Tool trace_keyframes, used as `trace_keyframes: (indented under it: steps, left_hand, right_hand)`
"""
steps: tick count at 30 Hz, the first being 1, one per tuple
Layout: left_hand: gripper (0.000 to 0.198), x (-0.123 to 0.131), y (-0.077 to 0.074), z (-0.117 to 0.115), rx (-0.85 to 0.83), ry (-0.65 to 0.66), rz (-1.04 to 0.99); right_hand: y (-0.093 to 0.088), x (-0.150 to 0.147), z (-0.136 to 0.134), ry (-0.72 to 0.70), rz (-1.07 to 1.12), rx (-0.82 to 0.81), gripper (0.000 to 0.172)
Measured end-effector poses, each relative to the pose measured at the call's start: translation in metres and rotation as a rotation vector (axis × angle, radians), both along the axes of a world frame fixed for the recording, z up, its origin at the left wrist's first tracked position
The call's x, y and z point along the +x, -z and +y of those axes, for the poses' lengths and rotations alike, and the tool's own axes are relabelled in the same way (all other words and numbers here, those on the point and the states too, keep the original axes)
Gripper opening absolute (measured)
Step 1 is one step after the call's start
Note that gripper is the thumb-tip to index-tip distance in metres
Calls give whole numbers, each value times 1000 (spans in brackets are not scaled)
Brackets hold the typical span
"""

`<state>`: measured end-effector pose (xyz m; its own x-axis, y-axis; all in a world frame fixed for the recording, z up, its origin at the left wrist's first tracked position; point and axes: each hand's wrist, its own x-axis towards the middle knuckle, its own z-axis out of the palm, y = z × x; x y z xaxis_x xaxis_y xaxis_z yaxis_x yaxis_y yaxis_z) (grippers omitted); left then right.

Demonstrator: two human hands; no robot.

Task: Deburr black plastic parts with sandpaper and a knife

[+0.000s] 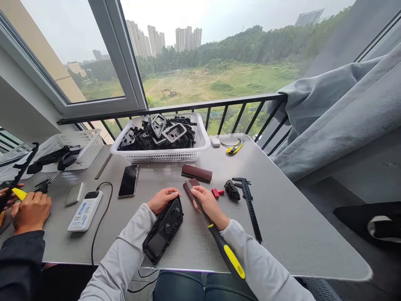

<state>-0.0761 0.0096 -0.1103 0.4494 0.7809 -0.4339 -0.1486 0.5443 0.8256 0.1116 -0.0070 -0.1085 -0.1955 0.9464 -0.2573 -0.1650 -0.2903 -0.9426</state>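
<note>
My left hand (pixel 163 200) grips the upper end of a black plastic housing (pixel 166 225), which is tilted over the table's front edge. Its face shows a round knob-like boss and small clips along the sides. In my right hand (pixel 209 205) is a file (pixel 230 255), held by its metal blade, the black and yellow handle pointing back toward me. The blade's tip is apart from the housing. Just behind my right fingers lies a brown curled sheet (pixel 189 193), perhaps sandpaper; whether my fingers touch it I cannot tell. A second brown roll (pixel 196 173) rests farther back.
Right of my hands lie a red piece (pixel 216 192), a black bundle (pixel 232 190) and a caliper (pixel 252 209). A white basket (pixel 156 156) of black parts stands behind, near a yellow cutter (pixel 234 148). Leftward are a phone (pixel 128 180), a power bank (pixel 85 211) and a co-worker's hand (pixel 33 211).
</note>
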Motion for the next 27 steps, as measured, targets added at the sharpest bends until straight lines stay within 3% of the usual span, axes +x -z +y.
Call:
trace_keyframes:
  steps: [7,12,16,20,23,27]
  left_hand:
    - [48,3,-10,0,98,-101,49]
    - [49,1,-42,4,214,-108,132]
    - [46,7,-89,5,399,-188,230]
    - [39,16,-134,0,574,-209,287]
    - [40,22,-149,-7,598,-226,243]
    - [45,29,-148,-12,593,-285,179]
  right_hand:
    - [-8,0,-2,-36,90,15,40]
    - [-22,6,0,-77,179,47,41]
    - [-57,16,4,-115,243,129,41]
    - [-101,22,9,-128,150,270,39]
    - [-125,22,12,-99,9,411,38]
    - [-137,21,9,-26,-192,541,34]
